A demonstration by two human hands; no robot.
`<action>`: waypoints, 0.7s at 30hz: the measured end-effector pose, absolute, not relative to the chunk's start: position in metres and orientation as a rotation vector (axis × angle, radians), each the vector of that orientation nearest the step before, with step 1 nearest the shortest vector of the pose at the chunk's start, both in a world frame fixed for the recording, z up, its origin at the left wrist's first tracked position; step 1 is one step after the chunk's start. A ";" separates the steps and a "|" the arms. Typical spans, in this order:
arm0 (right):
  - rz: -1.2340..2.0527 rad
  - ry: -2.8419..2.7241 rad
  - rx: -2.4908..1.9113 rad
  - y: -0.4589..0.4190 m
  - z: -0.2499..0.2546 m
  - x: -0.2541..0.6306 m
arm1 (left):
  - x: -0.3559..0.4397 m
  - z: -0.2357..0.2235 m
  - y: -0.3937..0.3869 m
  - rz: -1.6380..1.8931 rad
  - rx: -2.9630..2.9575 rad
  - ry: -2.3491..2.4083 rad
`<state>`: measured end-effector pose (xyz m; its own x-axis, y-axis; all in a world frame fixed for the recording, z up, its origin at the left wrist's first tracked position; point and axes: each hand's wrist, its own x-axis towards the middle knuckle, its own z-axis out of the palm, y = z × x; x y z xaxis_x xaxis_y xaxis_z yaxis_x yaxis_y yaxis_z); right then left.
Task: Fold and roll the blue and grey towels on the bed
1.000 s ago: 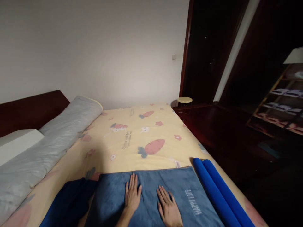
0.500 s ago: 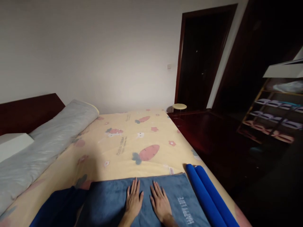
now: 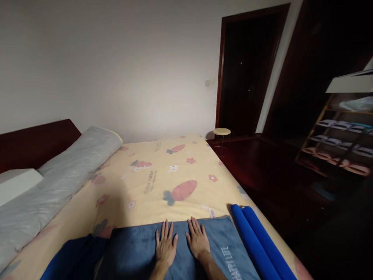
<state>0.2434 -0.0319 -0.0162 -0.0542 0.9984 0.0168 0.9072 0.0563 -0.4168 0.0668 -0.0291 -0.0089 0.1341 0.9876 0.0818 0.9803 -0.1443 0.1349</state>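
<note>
A blue-grey towel (image 3: 131, 249) with the white words "HAPPY LIFE" lies spread flat on the bed, its near part cut off by the bottom of the view. On it, near the far edge, my left hand (image 3: 166, 245) rests palm down with fingers stretched out. Beside it to the right, my right hand (image 3: 198, 238) lies flat on the same cloth, fingertips close to that edge. Two bright blue rolls (image 3: 256, 237) lie side by side along the towel's right side. Dark blue fabric (image 3: 75, 256) sits bunched at the towel's left.
The bed has a yellow carrot-patterned sheet (image 3: 157, 155). A long grey pillow (image 3: 67, 167) and a white box-like object (image 3: 19, 182) lie by the dark headboard (image 3: 37, 142). Beyond the bed stand a round stool (image 3: 222, 132) and a shoe rack (image 3: 344, 136).
My right hand has slid forward toward the towel's far edge. My left hand stays flat in about the same place. The view has shifted slightly.
</note>
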 end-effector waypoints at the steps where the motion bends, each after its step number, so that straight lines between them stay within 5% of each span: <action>1: 0.433 -2.044 -1.914 -0.038 -0.016 0.239 | 0.069 -0.012 -0.035 0.275 2.341 2.051; 8: 0.437 -2.228 -1.598 -0.112 -0.042 0.211 | 0.069 -0.053 -0.100 0.381 2.362 2.044; 21: 0.173 -2.242 -1.545 -0.184 -0.076 0.267 | 0.008 -0.041 -0.172 0.275 2.334 1.959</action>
